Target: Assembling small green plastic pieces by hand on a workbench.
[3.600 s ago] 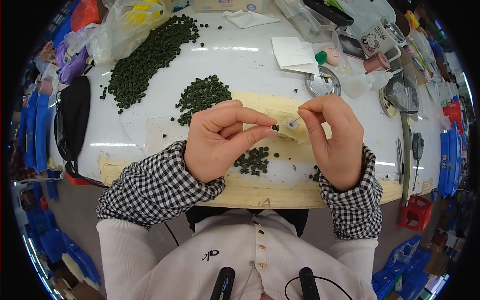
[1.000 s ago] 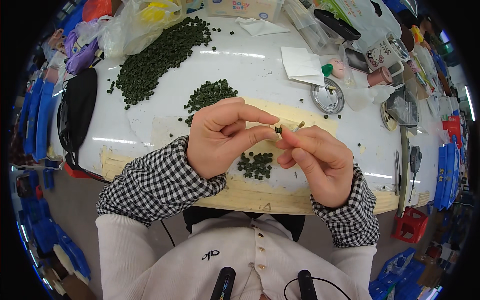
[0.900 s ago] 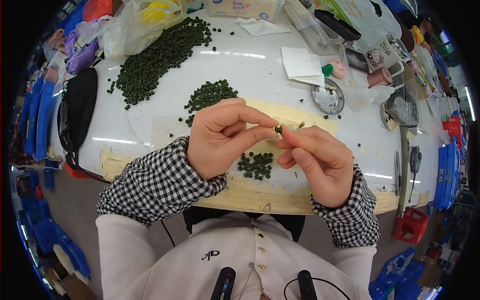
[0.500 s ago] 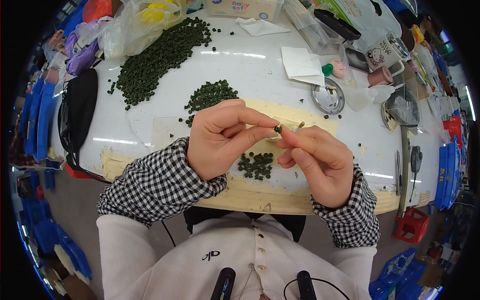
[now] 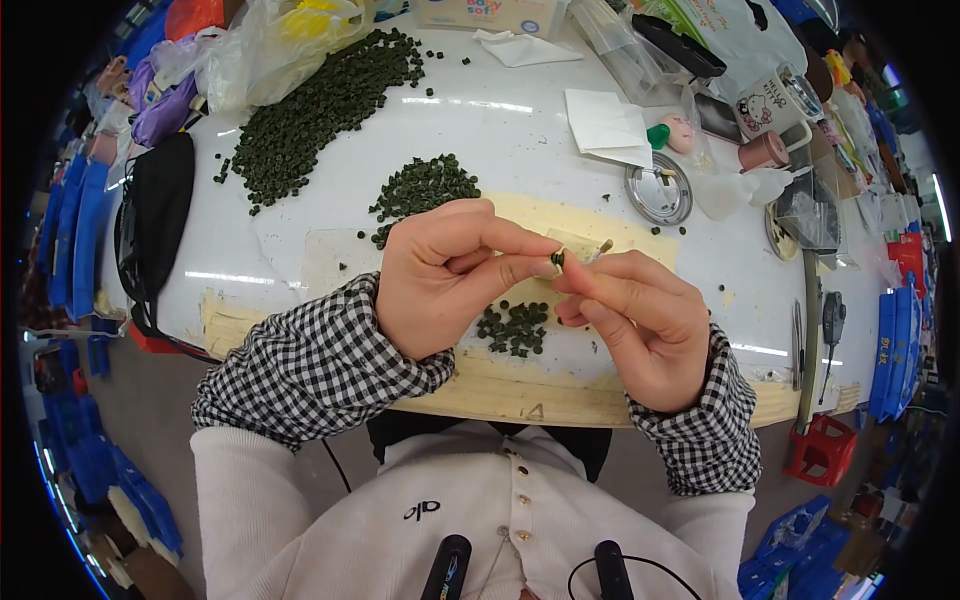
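Between the thumb and forefinger of my left hand (image 5: 445, 270) is pinched a small dark green part (image 5: 558, 258), with a pale edge showing beside it. My right hand (image 5: 645, 320) meets it from the other side, its fingers curled and the forefinger tip against the part. Just above the right fingers a thin stick with a brownish tip (image 5: 605, 247) sticks out; whether that hand holds it is hidden. Below the fingertips lies a small group of dark green parts (image 5: 513, 328). A larger heap of them (image 5: 425, 188) sits beyond my left hand.
The biggest pile of green parts (image 5: 310, 120) spreads at the far left, beside a clear plastic bag (image 5: 255, 70). A black face mask (image 5: 165, 220) lies at the left edge. On the right are white tissues (image 5: 608, 127), a round metal lid (image 5: 660, 205), a mug (image 5: 768, 105) and a thread spool (image 5: 763, 151).
Both hands keep nearly the same pose around the small green part, which appears slightly turned at the fingertips. The whole view has shifted a little.
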Motion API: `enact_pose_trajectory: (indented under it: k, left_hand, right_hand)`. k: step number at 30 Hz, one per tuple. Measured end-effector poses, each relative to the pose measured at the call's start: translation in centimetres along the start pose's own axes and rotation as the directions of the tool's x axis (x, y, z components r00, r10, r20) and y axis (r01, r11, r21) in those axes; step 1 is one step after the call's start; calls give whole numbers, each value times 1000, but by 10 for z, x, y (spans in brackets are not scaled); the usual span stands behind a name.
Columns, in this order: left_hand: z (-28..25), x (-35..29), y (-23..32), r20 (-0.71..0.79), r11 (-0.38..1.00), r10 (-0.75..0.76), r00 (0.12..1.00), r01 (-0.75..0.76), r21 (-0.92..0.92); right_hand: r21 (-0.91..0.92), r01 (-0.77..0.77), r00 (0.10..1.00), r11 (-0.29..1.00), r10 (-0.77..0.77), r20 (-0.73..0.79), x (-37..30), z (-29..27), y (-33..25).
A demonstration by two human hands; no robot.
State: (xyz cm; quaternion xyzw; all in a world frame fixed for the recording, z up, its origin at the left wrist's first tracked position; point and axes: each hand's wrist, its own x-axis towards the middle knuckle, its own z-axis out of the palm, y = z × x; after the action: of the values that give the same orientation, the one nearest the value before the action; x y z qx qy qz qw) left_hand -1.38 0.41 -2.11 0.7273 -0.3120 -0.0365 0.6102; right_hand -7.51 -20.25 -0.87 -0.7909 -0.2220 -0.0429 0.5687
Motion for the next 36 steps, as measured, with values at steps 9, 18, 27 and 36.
enact_pose_trajectory:
  k: [9, 18, 27, 36]
  left_hand:
    - [0, 0, 0, 17, 999, -11, 1000, 11, -33]
    - [-1, 2, 3, 24, 995, 3, 1000, 0, -97]
    - [1, 0, 2, 4, 993, -9, 1000, 9, -114]
    - [0, 0, 3, 5, 997, -6, 1000, 6, -78]
  right_hand:
    - [-157, 115, 993, 981, -118, -10, 0, 1, -1]
    - [194, -44, 998, 980, 49, -25, 0, 1, -1]
    - [261, -79, 997, 962, 83, -2, 0, 0, -2]
    - [274, -73, 997, 959, 79, -12, -1, 1, -2]
